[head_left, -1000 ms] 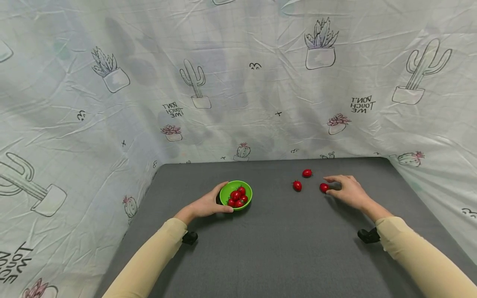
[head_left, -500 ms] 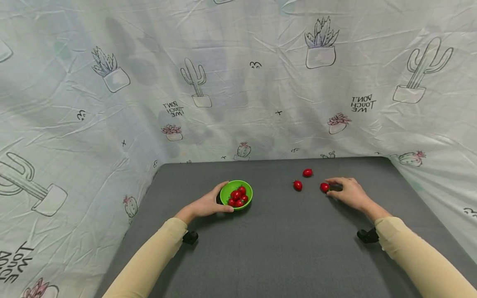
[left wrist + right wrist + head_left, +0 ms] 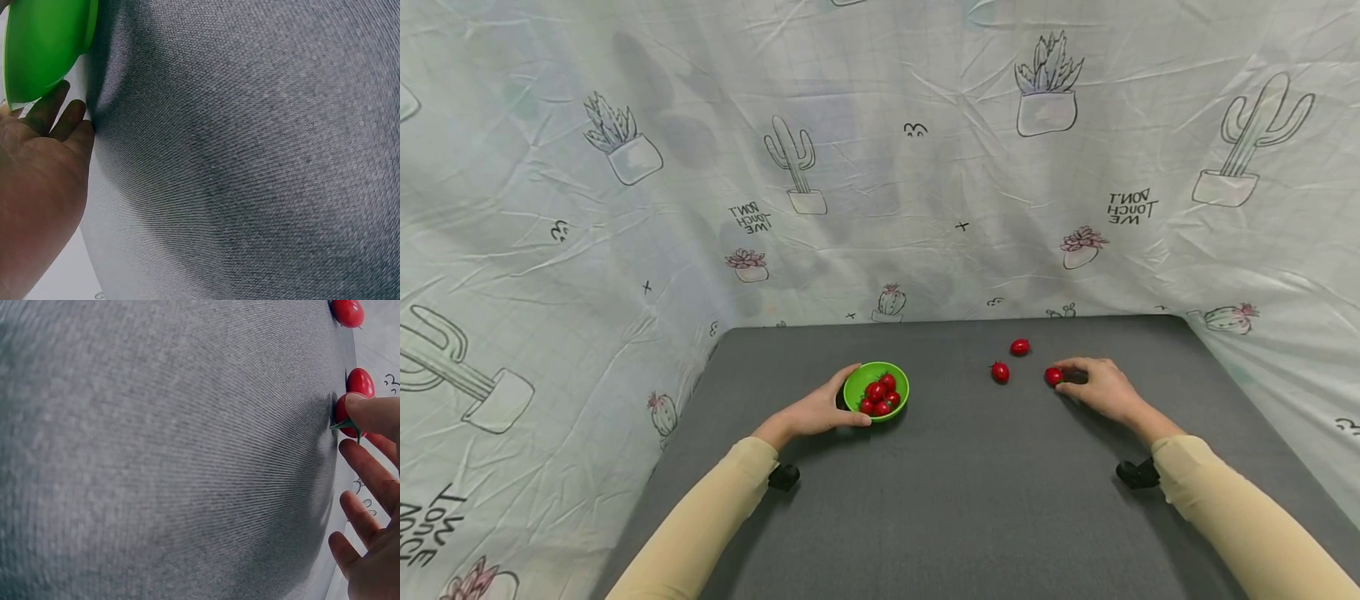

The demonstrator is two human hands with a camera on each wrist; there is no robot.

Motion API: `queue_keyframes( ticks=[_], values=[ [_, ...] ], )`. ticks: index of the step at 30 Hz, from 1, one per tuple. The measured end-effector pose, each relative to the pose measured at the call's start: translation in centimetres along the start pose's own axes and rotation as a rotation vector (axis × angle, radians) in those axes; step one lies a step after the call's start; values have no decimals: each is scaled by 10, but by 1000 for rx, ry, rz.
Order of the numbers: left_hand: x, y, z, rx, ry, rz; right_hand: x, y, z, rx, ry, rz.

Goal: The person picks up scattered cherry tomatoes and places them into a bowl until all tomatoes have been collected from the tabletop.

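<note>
Change since 1.0 s ago: right hand [image 3: 1103, 390] now has thumb and index finger drawn in on the nearest tomato [image 3: 1054, 377]; earlier the gap between them was wider. Left hand [image 3: 822, 412] looks unchanged at the green bowl [image 3: 872, 371], thumb along the near rim, other fingers round the outer side. Count: 2 hands, 1 bowl, 3 tomatoes outside it, at least 5 visible inside, some overlapping. Right-hand fingers narrow, pinching the 1 tomato; in the right wrist view the thumb lies over its red skin, the remaining fingers spread apart below. Held tomato sits on the right part of the gray tabletop [image 3: 940, 508], well apart from the bowl. The 2 other loose ones, a nearer tomato [image 3: 1000, 372] and a farther tomato [image 3: 1020, 347], lie to its left, near each other, not touching. Appearance: red, glossy, smooth, small, oval; pointed green calyx on the held 1. Bowl round, bright green, upright, left of the loose fruit. Behind, pale wrinkled cloth [image 3: 857, 167] printed with potted cacti.
</note>
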State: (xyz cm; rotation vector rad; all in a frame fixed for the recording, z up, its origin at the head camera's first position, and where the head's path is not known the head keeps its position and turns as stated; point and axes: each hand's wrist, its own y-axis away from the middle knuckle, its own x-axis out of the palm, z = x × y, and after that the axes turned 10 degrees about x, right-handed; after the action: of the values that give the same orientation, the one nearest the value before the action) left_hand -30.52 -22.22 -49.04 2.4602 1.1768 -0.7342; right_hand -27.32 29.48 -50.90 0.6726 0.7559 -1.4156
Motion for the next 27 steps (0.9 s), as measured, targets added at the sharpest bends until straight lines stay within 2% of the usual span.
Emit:
queue_keyframes(
  ticks=[15, 27],
  values=[
    [-1, -2, -1, 5, -13, 1, 2, -5, 2, -26, -2, -14],
    [0, -2, 2, 5, -23, 5, -3, -10, 12, -68, -63, -52]
  ],
)
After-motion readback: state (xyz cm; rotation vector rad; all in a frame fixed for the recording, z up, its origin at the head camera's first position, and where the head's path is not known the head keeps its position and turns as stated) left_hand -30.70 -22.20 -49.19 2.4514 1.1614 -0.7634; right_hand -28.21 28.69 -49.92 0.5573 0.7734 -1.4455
